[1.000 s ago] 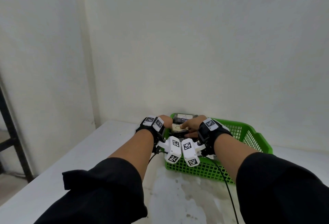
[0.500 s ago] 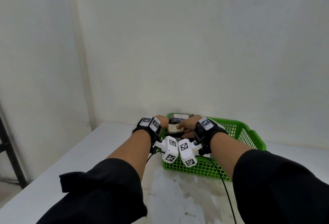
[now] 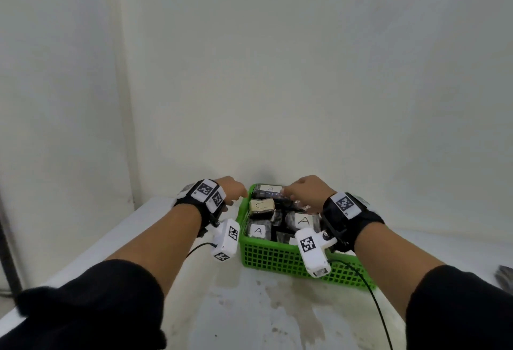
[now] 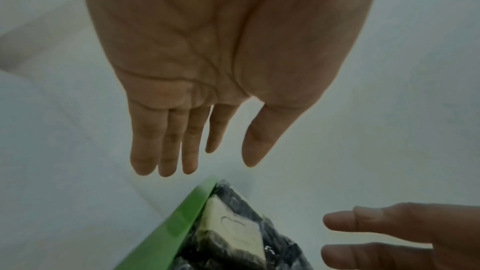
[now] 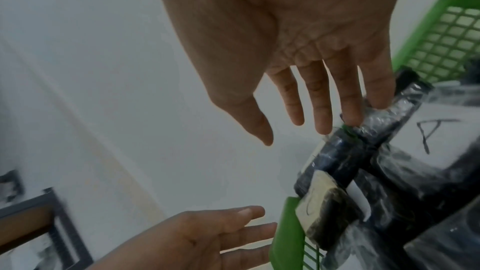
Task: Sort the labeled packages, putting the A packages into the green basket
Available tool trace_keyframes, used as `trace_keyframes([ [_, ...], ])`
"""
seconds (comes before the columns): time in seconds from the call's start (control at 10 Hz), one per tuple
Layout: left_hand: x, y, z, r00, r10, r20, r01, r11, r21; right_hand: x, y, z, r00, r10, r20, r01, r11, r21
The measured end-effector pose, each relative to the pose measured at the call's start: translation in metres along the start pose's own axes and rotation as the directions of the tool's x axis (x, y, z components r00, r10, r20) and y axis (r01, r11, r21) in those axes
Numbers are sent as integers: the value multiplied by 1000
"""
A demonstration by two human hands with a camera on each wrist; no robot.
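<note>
Labeled packages: dark, plastic-wrapped blocks with white paper labels, lying packed together inside the green plastic lattice basket (image 3: 280,255), which stands on the white table (image 3: 249,308) near the wall corner.
- Far package marked A (image 3: 268,189), at the basket's back edge, partly hidden by the right hand.
- Package with a cream label marked C (image 3: 261,206), at the basket's left wall; seen also from the left wrist (image 4: 233,231) and from the right wrist (image 5: 315,208).
- Near-left package marked A (image 3: 258,230), against the front wall.
- Middle-right package marked A (image 3: 303,220), its label visible from the right wrist (image 5: 431,130).

Left hand (image 3: 231,189): outside the basket, above its left rim, holding nothing. The left wrist view shows the fingers (image 4: 166,147) straight and close together, thumb set apart, palm facing down, clear of the packages.

Right hand (image 3: 305,191): over the far half of the basket. Fingers (image 5: 322,98) straight and slightly spread; the two outer fingertips appear to touch the glossy wrapping of a dark package at the back; no grasp is visible.

Other items: white marker-tagged wrist units on both forearms, black sleeves (image 3: 91,305), a black cable (image 3: 380,308) trailing across the stained tabletop.
</note>
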State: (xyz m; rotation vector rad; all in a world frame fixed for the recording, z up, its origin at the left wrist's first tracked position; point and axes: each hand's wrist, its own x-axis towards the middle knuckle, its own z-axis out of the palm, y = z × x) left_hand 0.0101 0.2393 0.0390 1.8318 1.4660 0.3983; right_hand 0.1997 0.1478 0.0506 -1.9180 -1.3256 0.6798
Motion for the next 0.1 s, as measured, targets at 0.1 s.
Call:
trace_keyframes([
  [0.1,-29,4,-5,995,96,-22,-96,995,0,-36,1,-15,994,-102,-37,99,993,-67],
])
